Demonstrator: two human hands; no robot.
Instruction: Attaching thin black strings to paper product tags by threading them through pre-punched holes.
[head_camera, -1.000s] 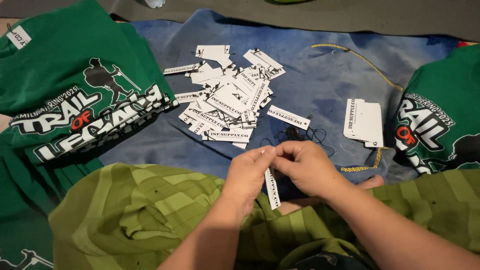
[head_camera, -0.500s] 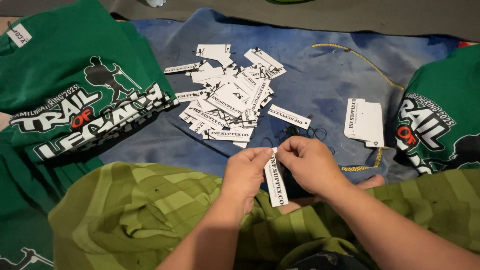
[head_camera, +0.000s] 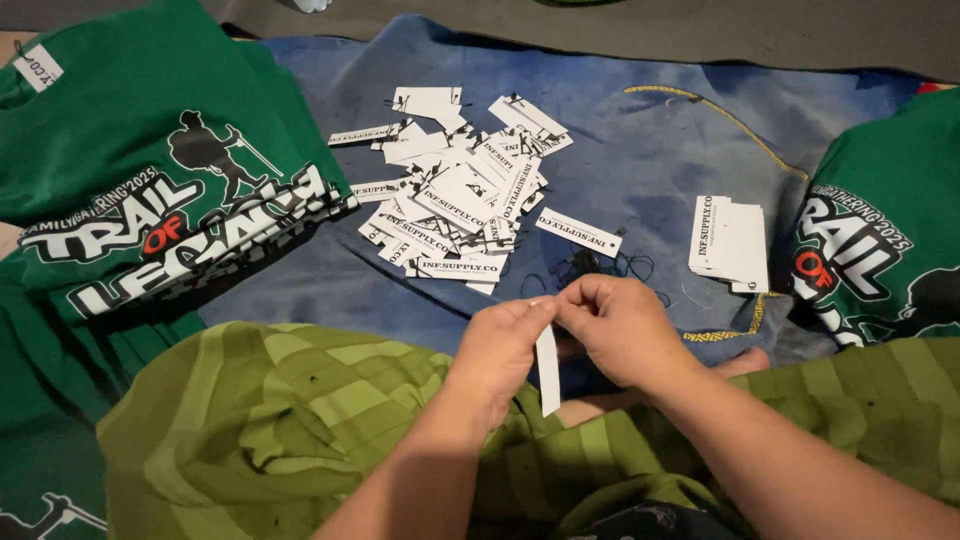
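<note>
1. Blanket (head_camera: 640, 130) in mottled blue is spread under everything; it is seen across the middle of the view.
2. Green shirts (head_camera: 150, 190) with a white and red print are stacked on the left, and a second green shirt pile (head_camera: 890, 230) lies at the right edge.
3. Green checked cloth (head_camera: 270, 430) is draped over the lap in the foreground, beneath both forearms.
4. A loose heap of white tags (head_camera: 450, 205) is scattered on the blanket just beyond the hands; a single tag (head_camera: 578, 232) lies apart at its right.
5. A neat stack of tags (head_camera: 730, 243) is set well right of the heap, near the right shirt pile.
6. A tangle of thin black strings (head_camera: 590, 268) is seen just above the right hand.
7. The left hand (head_camera: 500, 345) and the right hand (head_camera: 620, 325) are closed in pinches that meet at the top end of one white tag (head_camera: 547, 370).
8. That tag is held upright and hangs down between the wrists, above the lap.
9. A yellow cord (head_camera: 720, 110) is laid on the blanket at the upper right.
</note>
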